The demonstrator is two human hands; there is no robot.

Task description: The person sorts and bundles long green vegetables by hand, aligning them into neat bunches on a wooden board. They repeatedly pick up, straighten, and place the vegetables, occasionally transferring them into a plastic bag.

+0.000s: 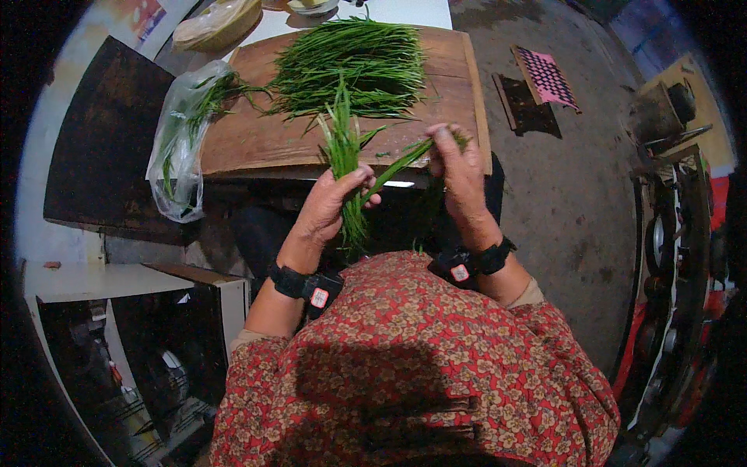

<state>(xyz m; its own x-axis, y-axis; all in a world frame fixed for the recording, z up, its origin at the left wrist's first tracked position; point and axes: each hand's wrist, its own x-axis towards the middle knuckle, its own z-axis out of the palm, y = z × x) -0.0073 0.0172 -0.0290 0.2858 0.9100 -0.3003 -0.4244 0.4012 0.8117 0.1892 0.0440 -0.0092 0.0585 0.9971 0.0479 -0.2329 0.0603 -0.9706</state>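
A bunch of garlic chives (343, 137) stands upright in my left hand (327, 201), its pale ends pointing away from me and its leaves hanging below the fist. My right hand (461, 166) pinches the far end of a few leaves that slant across from the left hand, so these strands span both hands. Beyond my hands, a thick pile of chives (356, 67) lies on a wooden board (251, 146). At the board's left edge, a clear plastic bag (175, 125) holds more loose chives, some spilling onto the wood.
A white table (402, 11) carries the board, with a basket (233, 26) and a bowl (312, 7) at its far side. A small stool with a pink patterned top (548, 76) is on the floor at right. Shelving (671, 233) lines the right; a white cabinet (117, 280) stands left.
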